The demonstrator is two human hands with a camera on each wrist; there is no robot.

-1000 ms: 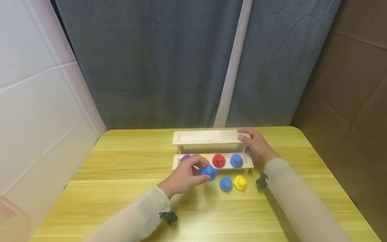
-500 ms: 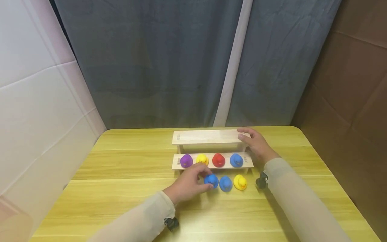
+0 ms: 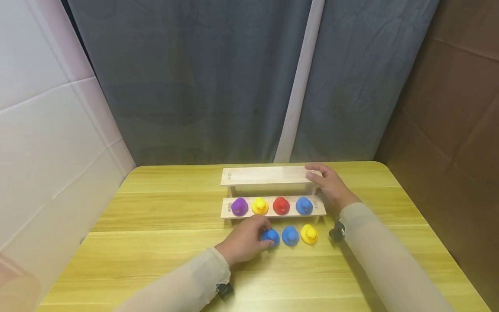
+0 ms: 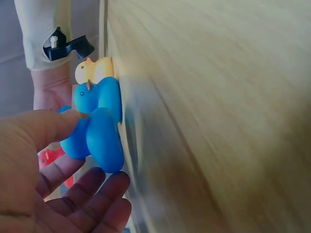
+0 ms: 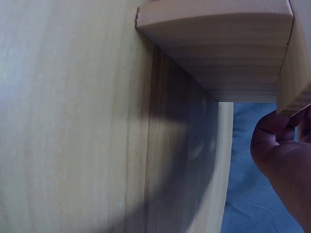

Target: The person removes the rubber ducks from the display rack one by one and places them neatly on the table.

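Note:
My left hand (image 3: 244, 242) pinches a blue rubber duck (image 3: 271, 237) between thumb and fingers, low at the tabletop in front of the lower wooden stand (image 3: 321, 209). In the left wrist view the thumb lies on that duck's head, with the other fingers spread below. To its right sit another blue duck (image 3: 290, 236) and a yellow duck (image 3: 309, 234). My right hand (image 3: 332, 187) grips the right end of the taller wooden stand (image 3: 269, 175); its fingers curl at the board's edge (image 5: 296, 92) in the right wrist view.
On the lower stand a purple duck (image 3: 239, 207), a yellow duck (image 3: 259, 206), a red duck (image 3: 281, 206) and a blue duck (image 3: 304, 206) stand in a row. A grey curtain (image 3: 195, 86) hangs behind the wooden table (image 3: 156, 216).
My left hand has carried the blue duck down and toward me, from before the lower stand to beside the other blue duck, uncovering the purple and yellow ducks. The right hand stays put.

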